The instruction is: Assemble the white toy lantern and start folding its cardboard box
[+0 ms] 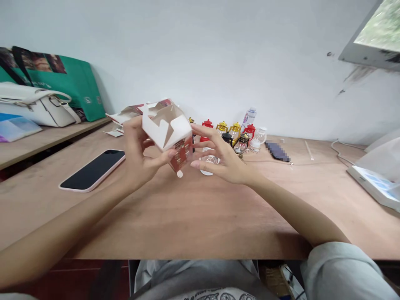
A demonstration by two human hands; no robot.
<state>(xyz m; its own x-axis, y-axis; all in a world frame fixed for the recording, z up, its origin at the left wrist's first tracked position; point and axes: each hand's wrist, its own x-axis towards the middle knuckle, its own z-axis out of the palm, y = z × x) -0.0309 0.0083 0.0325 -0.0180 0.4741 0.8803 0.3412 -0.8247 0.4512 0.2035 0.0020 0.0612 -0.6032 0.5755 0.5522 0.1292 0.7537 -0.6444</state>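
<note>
A small cardboard box (183, 127), white inside with red printed sides, is held up over the table with its near end open and flaps folded inward. My left hand (140, 152) grips it from the left, thumb along the lower edge. On the right, my right hand (223, 160) has its fingers apart, fingertips at the box's right side; whether they press on it I cannot tell. Behind the right hand stand several small toy lanterns, among them a red lantern (250, 131) and a bronze lantern (241, 143). A clear round piece (210, 160) lies under that hand.
A phone (93, 171) lies at left, with more printed cardboard (125, 114) behind. A white handbag (40, 104) and a green bag (84, 87) rest on the left ledge. A bottle (249, 117), a dark pixelated object (277, 151) and a white tray (375, 187) are farther right.
</note>
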